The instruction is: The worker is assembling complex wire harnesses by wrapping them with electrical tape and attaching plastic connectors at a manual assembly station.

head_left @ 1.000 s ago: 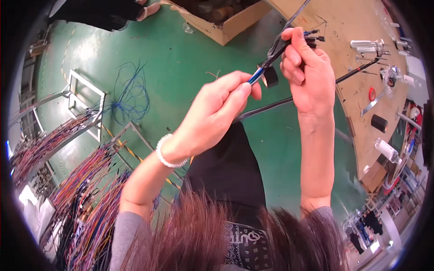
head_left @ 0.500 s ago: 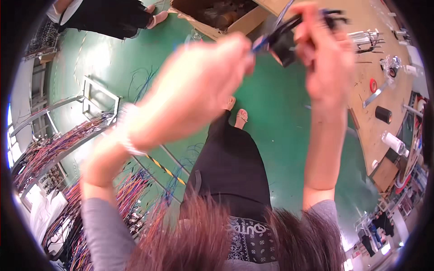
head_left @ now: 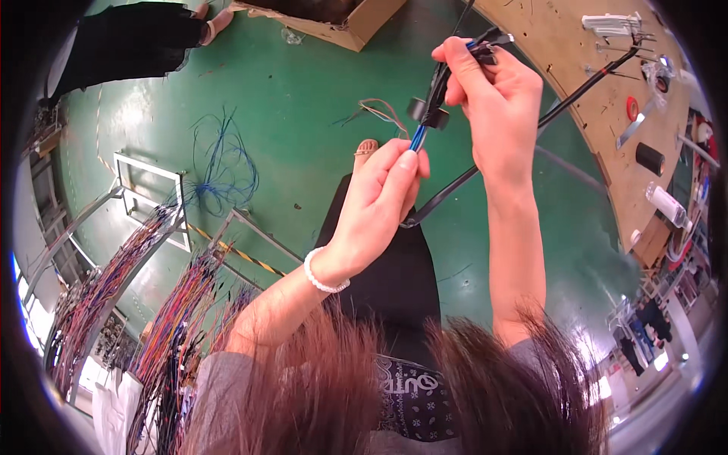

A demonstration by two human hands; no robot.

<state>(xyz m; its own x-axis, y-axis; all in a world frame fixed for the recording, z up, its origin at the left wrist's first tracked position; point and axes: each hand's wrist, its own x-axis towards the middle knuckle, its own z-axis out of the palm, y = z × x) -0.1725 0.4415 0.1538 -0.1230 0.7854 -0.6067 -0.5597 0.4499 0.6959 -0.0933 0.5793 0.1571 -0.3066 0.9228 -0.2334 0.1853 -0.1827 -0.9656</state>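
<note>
A wire bundle (head_left: pixel 434 91) runs slantwise between my hands, wrapped in black along its upper part, with blue wires showing at its lower end. My left hand (head_left: pixel 375 201), with a white bead bracelet on the wrist, pinches the blue wires. Higher up and to the right, my right hand (head_left: pixel 497 91) is closed around the black-wrapped part. Between the hands, a dark roll of tape (head_left: pixel 427 113) sits against the bundle. Loose thin wires (head_left: pixel 383 108) stick out beyond my left hand. A black sleeved cable (head_left: pixel 447 189) passes from below my left hand behind my right forearm.
At right stands a wooden table (head_left: pixel 561 45) with a black roll (head_left: pixel 650 158), a red tape ring (head_left: pixel 632 108) and a clear bottle (head_left: pixel 667 205). Racks of coloured wires (head_left: pixel 174 318) fill the left. A cardboard box (head_left: pixel 356 26) and another person (head_left: pixel 125 45) are at the far side.
My left hand has moved right and nearer to me, my right hand a little left and nearer. The blurred motion has settled, and the bundle now slants between them with the tape roll visible.
</note>
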